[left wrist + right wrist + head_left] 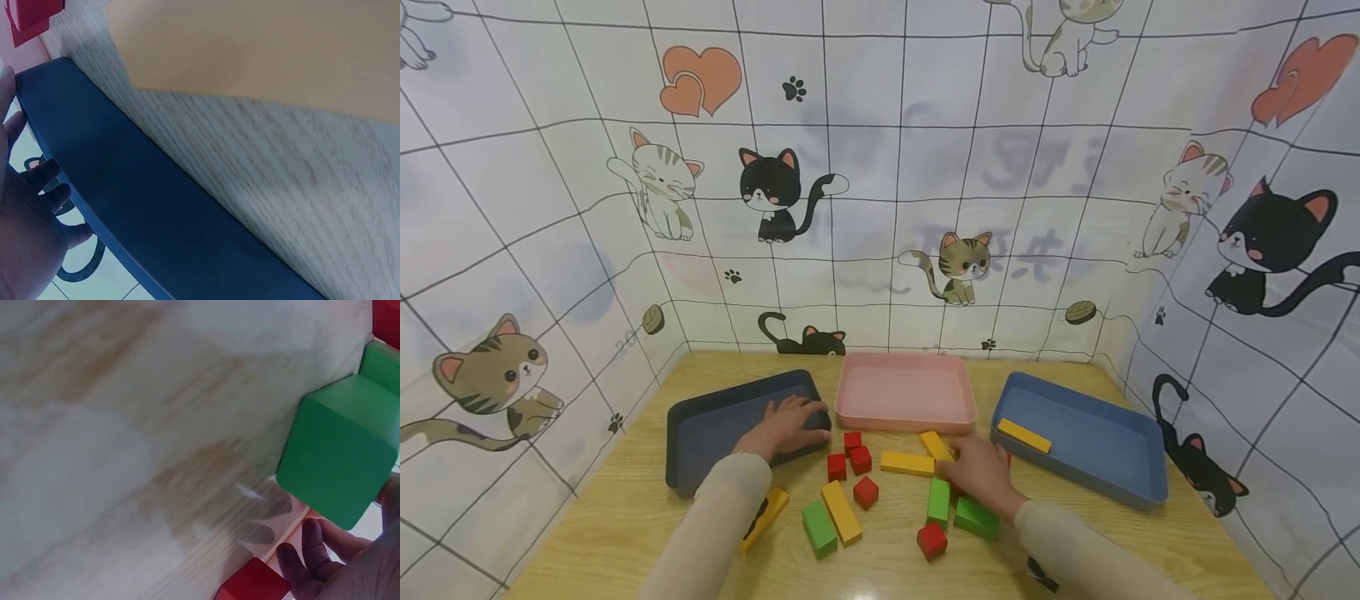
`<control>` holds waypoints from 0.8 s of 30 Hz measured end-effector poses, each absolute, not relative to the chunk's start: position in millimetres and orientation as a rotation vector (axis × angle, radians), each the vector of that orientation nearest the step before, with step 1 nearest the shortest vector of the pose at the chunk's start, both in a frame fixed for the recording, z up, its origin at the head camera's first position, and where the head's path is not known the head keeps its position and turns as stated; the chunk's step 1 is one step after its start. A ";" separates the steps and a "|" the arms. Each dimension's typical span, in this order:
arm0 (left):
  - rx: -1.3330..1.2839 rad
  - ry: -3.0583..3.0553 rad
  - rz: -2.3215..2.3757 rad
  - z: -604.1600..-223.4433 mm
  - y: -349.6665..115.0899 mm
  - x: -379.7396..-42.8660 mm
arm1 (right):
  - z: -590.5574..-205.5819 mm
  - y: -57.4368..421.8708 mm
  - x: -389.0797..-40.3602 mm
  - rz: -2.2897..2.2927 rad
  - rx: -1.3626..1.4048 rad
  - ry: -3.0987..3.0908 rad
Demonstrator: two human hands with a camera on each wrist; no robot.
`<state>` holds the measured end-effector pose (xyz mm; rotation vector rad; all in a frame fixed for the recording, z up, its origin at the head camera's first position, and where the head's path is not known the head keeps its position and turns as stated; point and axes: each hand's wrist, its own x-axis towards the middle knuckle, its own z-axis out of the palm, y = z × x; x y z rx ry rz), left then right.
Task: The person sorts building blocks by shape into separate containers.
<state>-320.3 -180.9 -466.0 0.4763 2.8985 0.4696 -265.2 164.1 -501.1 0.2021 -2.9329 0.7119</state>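
At the right end of the dark navy tray [730, 406], my left hand [787, 427] lies over the rim with its fingers spread. In the left wrist view the fingertips are along the rim of that tray [144, 181]. My right hand [981, 471] is low among the blocks, fingers loosely bent, fingertips beside a tilted yellow block [935, 445]. A green block [340, 456] stands close to it and hides part of the thumb in the right wrist view; no block shows between the visible fingers. Another green block [938, 502] is just below the hand.
A pink tray [906, 423] stands at the back middle. At right, a blue tray [1105, 450] has a yellow block [1024, 435] inside by its near wall. Several red cubes [866, 493] and more yellow and green blocks [819, 529] lie on the wooden table [647, 442].
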 end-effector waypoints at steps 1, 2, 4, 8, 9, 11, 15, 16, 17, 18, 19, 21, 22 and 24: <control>0.476 2.898 0.473 -465.7 -180.8 -320.3 | -500.8 163.5 -265.3 0.709 0.192 -2.940; 0.475 2.897 0.476 -465.4 -180.7 -320.4 | -500.5 162.9 -265.5 0.706 0.181 -2.952; 0.475 2.896 0.478 -465.0 -180.6 -320.6 | -500.3 162.1 -266.3 0.689 0.159 -2.982; 0.480 2.896 0.478 -465.1 -180.3 -321.2 | -500.3 162.5 -267.9 0.663 0.137 -3.019; 0.482 2.897 0.475 -465.2 -180.3 -321.2 | -500.3 163.0 -268.2 0.654 0.132 -3.025; 0.483 2.898 0.472 -465.2 -180.3 -321.1 | -500.2 164.2 -268.6 0.635 0.125 -3.038; 0.477 2.897 0.469 -465.0 -180.4 -320.4 | -499.1 166.4 -268.5 0.591 0.114 -3.063; 0.475 2.896 0.468 -464.9 -180.4 -320.2 | -499.0 166.7 -268.5 0.588 0.112 -3.067; 0.472 2.895 0.470 -464.8 -180.5 -320.0 | -498.8 167.1 -268.5 0.583 0.111 -3.069; 0.471 2.894 0.472 -464.7 -180.5 -319.8 | -498.4 167.3 -268.4 0.583 0.111 -3.070; 0.470 2.894 0.473 -464.6 -180.6 -319.6 | -498.2 167.4 -268.3 0.584 0.111 -3.072; 0.468 2.894 0.474 -464.8 -180.7 -319.4 | -498.3 167.8 -268.4 0.588 0.110 -3.076; 0.468 2.893 0.473 -464.9 -180.7 -319.4 | -498.1 167.9 -268.4 0.583 0.108 -3.081; 0.469 2.892 0.474 -465.4 -180.7 -319.5 | -498.2 168.5 -268.3 0.581 0.115 -3.081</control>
